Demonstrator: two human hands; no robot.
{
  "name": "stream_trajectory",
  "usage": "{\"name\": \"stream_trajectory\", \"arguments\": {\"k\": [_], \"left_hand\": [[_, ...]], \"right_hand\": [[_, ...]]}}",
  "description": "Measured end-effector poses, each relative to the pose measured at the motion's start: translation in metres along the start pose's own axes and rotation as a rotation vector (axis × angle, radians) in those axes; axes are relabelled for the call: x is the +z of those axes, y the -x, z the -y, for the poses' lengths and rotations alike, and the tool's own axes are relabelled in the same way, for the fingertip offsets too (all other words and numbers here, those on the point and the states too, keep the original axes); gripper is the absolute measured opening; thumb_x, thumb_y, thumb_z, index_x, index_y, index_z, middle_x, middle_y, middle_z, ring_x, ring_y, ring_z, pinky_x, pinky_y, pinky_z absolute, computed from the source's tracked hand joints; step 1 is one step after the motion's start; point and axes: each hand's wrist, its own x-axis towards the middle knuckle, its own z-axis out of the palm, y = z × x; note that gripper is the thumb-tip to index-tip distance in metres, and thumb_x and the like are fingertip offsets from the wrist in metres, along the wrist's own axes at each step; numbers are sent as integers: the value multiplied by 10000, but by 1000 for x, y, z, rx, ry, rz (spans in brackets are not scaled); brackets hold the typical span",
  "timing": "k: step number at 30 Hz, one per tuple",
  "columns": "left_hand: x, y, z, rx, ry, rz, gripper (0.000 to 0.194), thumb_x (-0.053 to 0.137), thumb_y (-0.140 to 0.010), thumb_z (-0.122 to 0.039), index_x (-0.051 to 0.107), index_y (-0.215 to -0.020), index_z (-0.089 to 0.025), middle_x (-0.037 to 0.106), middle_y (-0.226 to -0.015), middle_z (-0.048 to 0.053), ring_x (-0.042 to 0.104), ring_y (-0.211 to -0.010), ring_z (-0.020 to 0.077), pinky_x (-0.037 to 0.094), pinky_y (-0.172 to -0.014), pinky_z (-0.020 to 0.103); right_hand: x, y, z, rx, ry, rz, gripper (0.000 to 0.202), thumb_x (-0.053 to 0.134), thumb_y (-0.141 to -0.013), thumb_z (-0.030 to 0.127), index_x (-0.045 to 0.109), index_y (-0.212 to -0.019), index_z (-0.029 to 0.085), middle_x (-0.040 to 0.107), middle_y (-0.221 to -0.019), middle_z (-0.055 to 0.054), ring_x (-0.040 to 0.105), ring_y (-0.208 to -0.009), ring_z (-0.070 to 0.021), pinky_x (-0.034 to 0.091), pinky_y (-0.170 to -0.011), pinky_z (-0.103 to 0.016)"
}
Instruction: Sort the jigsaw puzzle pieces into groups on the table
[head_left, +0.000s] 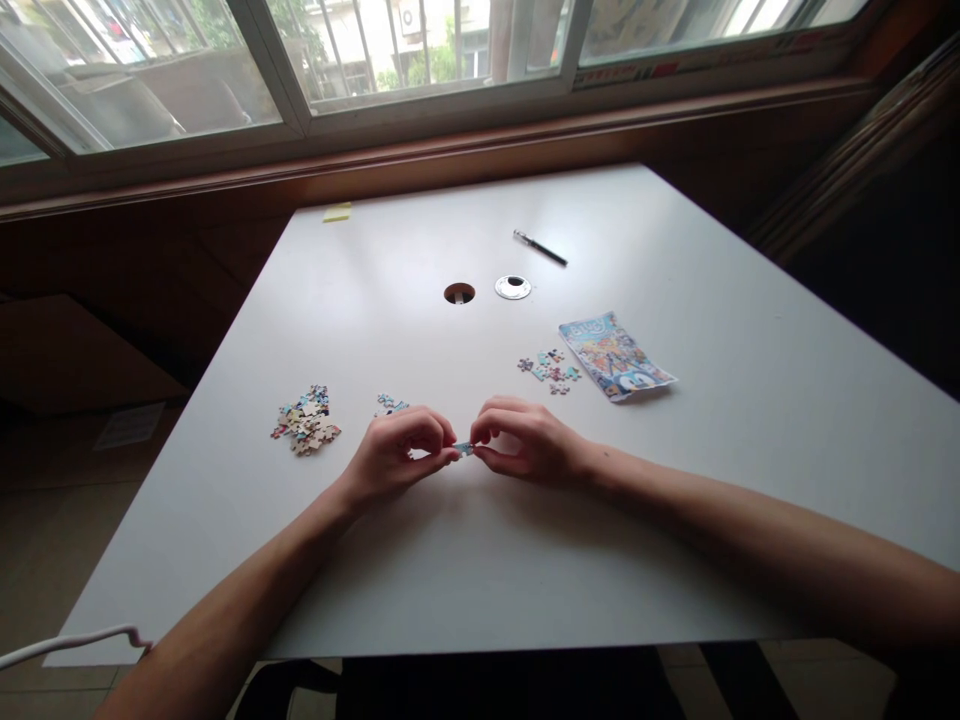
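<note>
Between my two hands, over the near middle of the white table, is a small bluish jigsaw puzzle piece (pixel 464 449); whether it is one piece or two joined is too small to tell. My left hand (pixel 409 440) pinches its left end with thumb and forefinger. At its right end, my right hand (pixel 525 438) pinches it the same way. Just behind my left hand lie some blue puzzle pieces (pixel 390 404), partly hidden by the fingers. A heap of mixed puzzle pieces (pixel 306 420) lies further left. Several loose pieces (pixel 551 370) are spread beyond my right hand.
A colourful printed picture sheet (pixel 616 356) lies right of the loose pieces. Further back are a round hole (pixel 459 294) in the table (pixel 480 570), a metal ring cover (pixel 513 288) and a black pen (pixel 540 247). A yellow sticky note (pixel 337 212) sits at the far left edge.
</note>
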Motion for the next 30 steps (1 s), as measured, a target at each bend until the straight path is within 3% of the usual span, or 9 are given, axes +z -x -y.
{"name": "stream_trajectory", "arguments": {"k": [9,13,19,22,26,30], "left_hand": [[-1,2,3,68,-47,-8,176,749,-853,-200,581,-805,-184,676,-905,76,638,-767,146,538,-658,268],[-6,2,2,158,-236,-107,197,758,-842,-186,573,-774,-194,643,-843,49,618,-726,139,505,-602,245],[-17,2,0,333,-499,-163,191,711,-864,-120,566,-767,-198,632,-823,26,564,-669,107,452,-560,216],[-22,2,1,382,-537,-193,188,718,-853,-97,576,-777,-193,634,-813,21,569,-667,102,462,-583,220],[-25,1,1,412,-551,-203,202,735,-827,-61,581,-783,-185,634,-810,19,571,-663,97,452,-573,218],[-22,0,1,425,-568,-215,208,738,-816,-53,580,-786,-185,635,-803,17,579,-670,102,471,-595,224]], "right_hand": [[3,2,-3,11,68,-35,48,622,-865,163,638,-851,205,656,-772,-28,586,-715,-150,466,-670,-270],[-14,-2,-13,71,155,-59,58,642,-834,158,666,-798,195,649,-737,-13,570,-681,-137,453,-675,-268],[-74,-11,-36,449,270,-54,56,700,-789,227,715,-755,185,516,-601,32,456,-548,-95,348,-547,-248],[-97,-11,-40,622,294,70,85,707,-778,269,728,-762,188,523,-615,25,462,-564,-99,328,-533,-251],[-107,-9,-37,768,277,246,100,696,-767,295,732,-764,201,597,-664,7,508,-578,-110,334,-514,-252],[-105,-8,-32,839,319,304,127,691,-767,337,738,-791,221,634,-717,-3,536,-577,-120,303,-473,-253]]}}
